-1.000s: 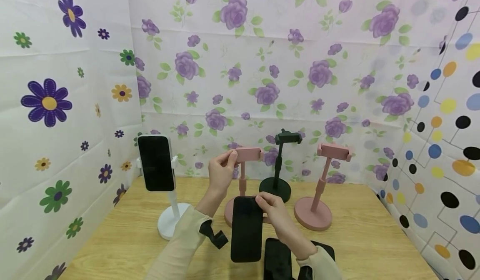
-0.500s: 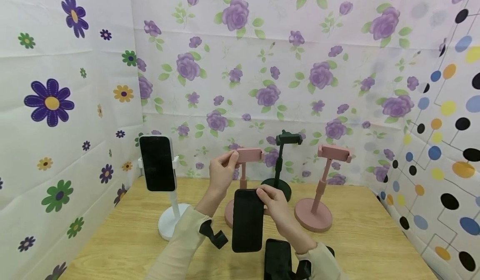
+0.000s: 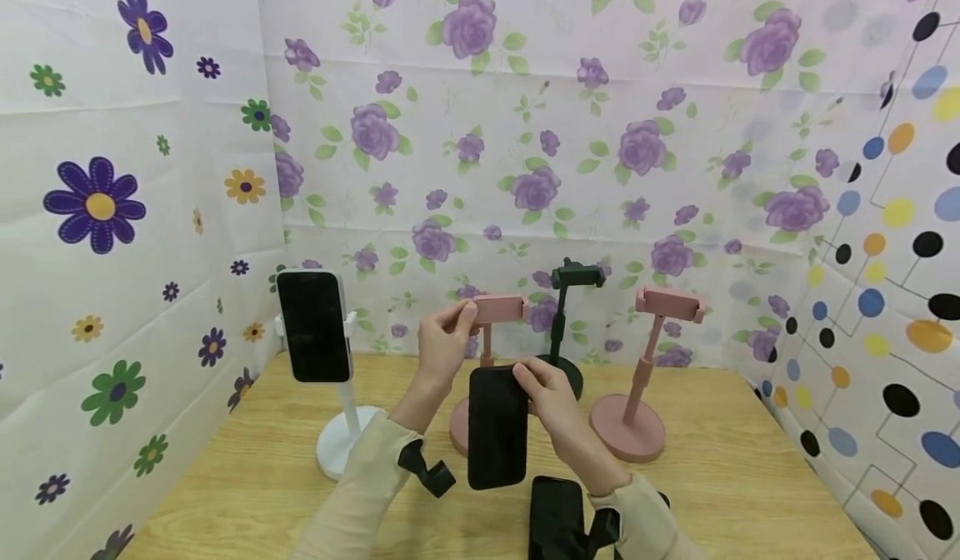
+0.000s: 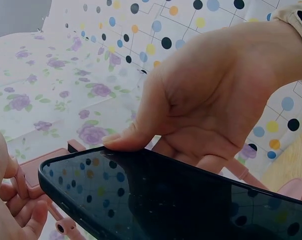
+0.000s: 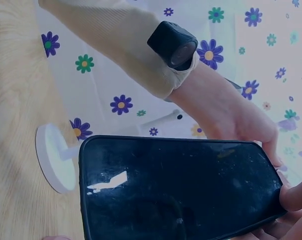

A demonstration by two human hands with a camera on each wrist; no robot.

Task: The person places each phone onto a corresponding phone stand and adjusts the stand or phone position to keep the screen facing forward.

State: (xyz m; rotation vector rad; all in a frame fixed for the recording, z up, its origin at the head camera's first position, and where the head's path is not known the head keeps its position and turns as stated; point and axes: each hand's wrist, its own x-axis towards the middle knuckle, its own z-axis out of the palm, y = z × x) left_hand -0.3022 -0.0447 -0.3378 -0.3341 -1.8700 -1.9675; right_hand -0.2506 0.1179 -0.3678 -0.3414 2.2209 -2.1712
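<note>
My left hand point(image 3: 441, 345) pinches the left end of the clamp on a pink phone stand point(image 3: 501, 308) at the middle of the table. My right hand point(image 3: 551, 397) grips a black smartphone point(image 3: 498, 427) by its upper right corner, thumb on the front. The phone hangs upright, in front of the stand's post and part of its round base. In the left wrist view the right thumb point(image 4: 122, 142) lies over the phone's edge, and the stand's clamp shows beside the left fingers. The right wrist view shows the phone's dark screen point(image 5: 180, 187) large, its far end in the right fingers.
A white stand point(image 3: 347, 443) at left holds another phone point(image 3: 313, 327). Behind stands a dark green stand point(image 3: 577, 276), and to the right a second pink stand point(image 3: 642, 377). Another black phone point(image 3: 555, 514) lies on the wooden table point(image 3: 720, 477) near the right sleeve. Patterned cloth walls surround the table.
My right hand has raised the smartphone upward, closer to the pink stand's clamp, and tilted it slightly. My left hand stays at the clamp.
</note>
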